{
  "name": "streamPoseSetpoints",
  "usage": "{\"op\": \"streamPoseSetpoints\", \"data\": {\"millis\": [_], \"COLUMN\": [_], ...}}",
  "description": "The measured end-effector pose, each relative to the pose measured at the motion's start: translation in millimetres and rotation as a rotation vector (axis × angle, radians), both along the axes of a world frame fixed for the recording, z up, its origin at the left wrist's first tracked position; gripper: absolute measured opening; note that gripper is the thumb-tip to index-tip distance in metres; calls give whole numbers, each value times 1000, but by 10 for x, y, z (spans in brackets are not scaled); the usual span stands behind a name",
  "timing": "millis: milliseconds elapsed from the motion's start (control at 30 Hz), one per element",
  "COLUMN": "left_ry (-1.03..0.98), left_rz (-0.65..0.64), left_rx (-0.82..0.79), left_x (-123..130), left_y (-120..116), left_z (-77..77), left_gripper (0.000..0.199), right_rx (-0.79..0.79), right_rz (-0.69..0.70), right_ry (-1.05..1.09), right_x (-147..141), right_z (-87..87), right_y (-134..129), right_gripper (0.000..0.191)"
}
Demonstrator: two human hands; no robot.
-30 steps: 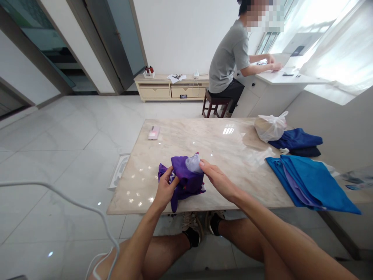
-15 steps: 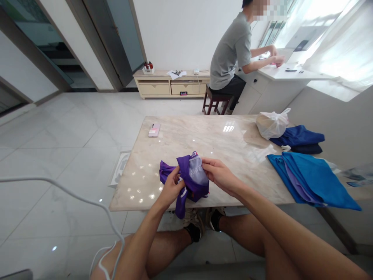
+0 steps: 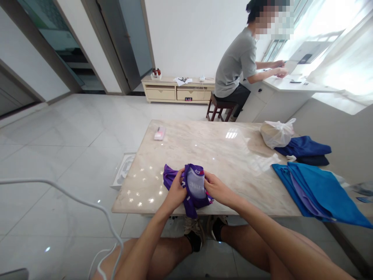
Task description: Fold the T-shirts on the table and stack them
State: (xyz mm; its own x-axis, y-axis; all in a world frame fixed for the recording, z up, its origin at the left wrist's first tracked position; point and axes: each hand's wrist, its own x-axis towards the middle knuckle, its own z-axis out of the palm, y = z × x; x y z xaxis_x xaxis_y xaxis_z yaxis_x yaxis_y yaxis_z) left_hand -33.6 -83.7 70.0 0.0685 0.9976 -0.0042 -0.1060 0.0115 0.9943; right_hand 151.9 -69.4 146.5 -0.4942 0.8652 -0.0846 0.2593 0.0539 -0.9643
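Note:
A bunched purple cloth (image 3: 196, 186) with a pale lilac printed patch is held over the near edge of the marble-look table (image 3: 227, 155). My left hand (image 3: 177, 191) grips its left side, the fingers partly hidden in the fabric. On the right side, my right hand (image 3: 216, 187) pinches the cloth's edge beside the lilac patch. One loose end trails left on the tabletop, and another hangs down at the table's front edge.
A phone (image 3: 159, 133) lies at the far left of the table. At the right are a white plastic bag (image 3: 278, 133), dark blue cloth (image 3: 305, 147) and folded bright blue cloth (image 3: 323, 190). Beyond, a person (image 3: 237, 64) sits on a stool.
My hands have come closer together around the purple cloth, and its lilac patch now faces up more squarely. The camera view has shifted slightly. The seated person's head and hands have moved.

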Motion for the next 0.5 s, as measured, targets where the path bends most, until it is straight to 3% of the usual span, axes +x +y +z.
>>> {"op": "streamPoseSetpoints", "data": {"millis": [133, 267, 500], "left_ry": [35, 85, 111], "left_rz": [17, 39, 13], "left_rx": [-7, -4, 21], "left_x": [-46, -45, -37], "left_y": [26, 24, 15], "left_z": [-16, -17, -48], "left_gripper": [62, 59, 47], "right_rx": [52, -31, -246], "right_rz": [14, -13, -26], "right_ry": [-36, 9, 13], "right_x": [-15, 1, 46], "right_z": [-16, -58, -11], "right_y": [-8, 13, -19], "right_gripper": [56, 75, 76]}}
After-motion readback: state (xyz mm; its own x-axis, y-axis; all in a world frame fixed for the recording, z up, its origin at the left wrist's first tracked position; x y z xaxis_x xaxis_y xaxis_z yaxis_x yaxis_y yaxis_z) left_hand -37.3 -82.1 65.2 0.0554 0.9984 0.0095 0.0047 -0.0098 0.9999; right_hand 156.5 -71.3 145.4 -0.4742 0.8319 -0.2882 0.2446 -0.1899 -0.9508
